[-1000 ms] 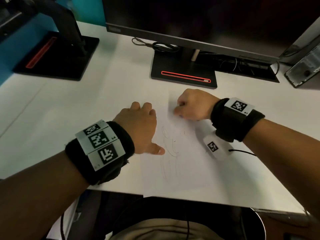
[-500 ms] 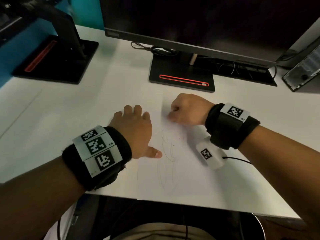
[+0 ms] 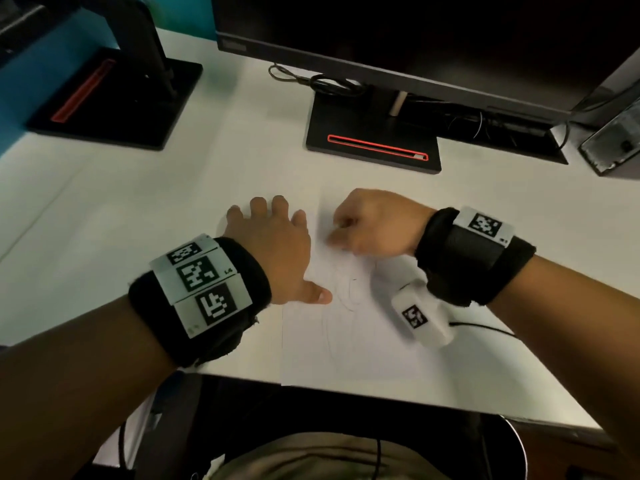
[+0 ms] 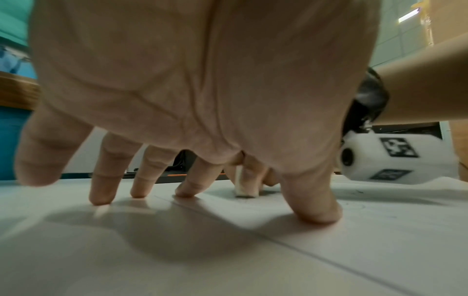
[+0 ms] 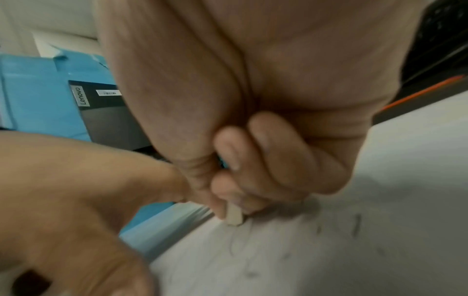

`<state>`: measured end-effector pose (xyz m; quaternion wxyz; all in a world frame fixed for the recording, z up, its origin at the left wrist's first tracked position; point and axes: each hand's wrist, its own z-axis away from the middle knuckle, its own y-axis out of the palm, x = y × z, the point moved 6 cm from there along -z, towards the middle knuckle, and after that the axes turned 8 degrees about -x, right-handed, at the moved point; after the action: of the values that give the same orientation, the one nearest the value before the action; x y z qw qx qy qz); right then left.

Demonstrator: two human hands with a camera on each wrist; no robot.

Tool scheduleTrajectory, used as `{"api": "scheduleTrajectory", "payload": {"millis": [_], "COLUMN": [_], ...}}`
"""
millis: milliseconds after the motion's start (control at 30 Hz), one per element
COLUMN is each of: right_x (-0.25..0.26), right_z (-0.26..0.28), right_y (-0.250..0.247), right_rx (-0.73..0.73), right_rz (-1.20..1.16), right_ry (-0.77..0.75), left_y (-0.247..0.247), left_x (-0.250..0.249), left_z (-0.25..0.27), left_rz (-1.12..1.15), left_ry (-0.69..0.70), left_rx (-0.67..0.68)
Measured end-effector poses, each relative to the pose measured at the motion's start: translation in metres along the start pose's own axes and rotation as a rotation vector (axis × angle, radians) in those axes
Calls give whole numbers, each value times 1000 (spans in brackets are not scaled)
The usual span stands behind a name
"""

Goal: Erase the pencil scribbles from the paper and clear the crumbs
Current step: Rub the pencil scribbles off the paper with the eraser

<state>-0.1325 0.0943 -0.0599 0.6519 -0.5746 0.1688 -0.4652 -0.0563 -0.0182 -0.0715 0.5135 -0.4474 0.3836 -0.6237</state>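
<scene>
1. In the middle of the head view we see the paper (image 3: 349, 341) lying flat on the white surface (image 3: 138, 216), with its lower edge at the surface's near edge.
2. Thin pencil scribbles (image 3: 346, 296) run down the centre of the paper, between the two hands.
3. The left hand (image 3: 273, 244) rests at the left edge of the paper. Its fingers (image 4: 101, 192) are spread and straight, and the tips press down; the thumb lies on the sheet.
4. The right hand (image 3: 377, 223) is at the upper part of the paper, curled like a fist.
5. In the right wrist view its fingers (image 5: 228, 190) pinch a small pale eraser (image 5: 234, 217), and the eraser's tip touches the paper just above the scribbles.
6. Small dark crumbs (image 5: 356, 225) lie on the paper at the lower right of that view.
7. At the top of the head view stands a monitor (image 3: 415, 36) on its black base (image 3: 374, 143).
</scene>
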Motion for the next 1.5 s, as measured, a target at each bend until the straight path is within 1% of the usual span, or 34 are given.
{"api": "scheduleTrajectory", "payload": {"millis": [33, 100, 167, 200, 233, 333, 367, 500, 533, 633, 700, 800, 833, 933, 967, 1067, 1100, 1200, 1233, 1267, 1333, 1400, 1500], "right_x": [6, -4, -24, -27, -23, 7, 8, -18, -15, 9, 3, -15, -12, 11, 11, -7, -7, 11, 13, 11, 1, 1, 16], "right_z": [3, 2, -1, -1, 1, 9, 9, -1, 1, 12, 8, 0, 1, 7, 5, -9, -9, -2, -1, -3, -13, -14, -9], "right_y": [6, 0, -17, -21, -19, 7, 8, -18, -16, 8, 3, -17, -14, 6, 5, -16, -17, 4, 7, 4, -10, -13, 5], "right_rx": [33, 29, -54, -82, -79, 21, 31, -88, -87, 19, 21, -69, -71, 8, 14, -81, -88, 19, 39, 34, -27, -56, 31], "right_rz": [-16, -15, -20, -2, 27, 65, 55, 99, 110, 83, 69, 82, 90, 73, 68, 75, 89, 72, 53, 37, 20, 38, 33], "right_ry": [-25, 22, 101, 110, 87, -70, -81, 19, 6, -110, -77, -1, -11, -113, -106, -15, -11, -100, -104, -88, -31, -22, -91], "left_y": [0, 0, -1, -1, -1, -1, -1, -1, -1, 0, 0, -1, -1, -2, -1, -1, -1, 0, 0, 1, 1, 2, 2], "left_x": [0, 0, 0, 0, 0, -1, 0, 0, 0, -1, -1, -1, -1, -1, 0, 0, 0, 0, 0, 1, 2, 2, 3], "left_z": [0, 1, 0, 0, 0, 0, 0, 0, -1, -2, 0, -1, -1, -1, 0, 1, 0, 0, 0, 0, 1, 1, 1], "left_rz": [5, 20, 21, 19, 17, 18, 20, 11, 10, 13, 11, 10, 8, 10, 10, 8, 9, 10, 7, 2, -11, -15, -12], "left_ry": [-2, -9, -10, -9, -8, -6, -8, -11, -10, -8, -13, -13, -11, -5, -6, -13, -13, -7, -8, -9, -8, -4, -8], "left_rx": [8, 20, 17, 18, 19, 15, 16, 22, 21, 14, 21, 19, 16, 12, 15, 20, 16, 11, 11, 14, 17, 16, 21]}}
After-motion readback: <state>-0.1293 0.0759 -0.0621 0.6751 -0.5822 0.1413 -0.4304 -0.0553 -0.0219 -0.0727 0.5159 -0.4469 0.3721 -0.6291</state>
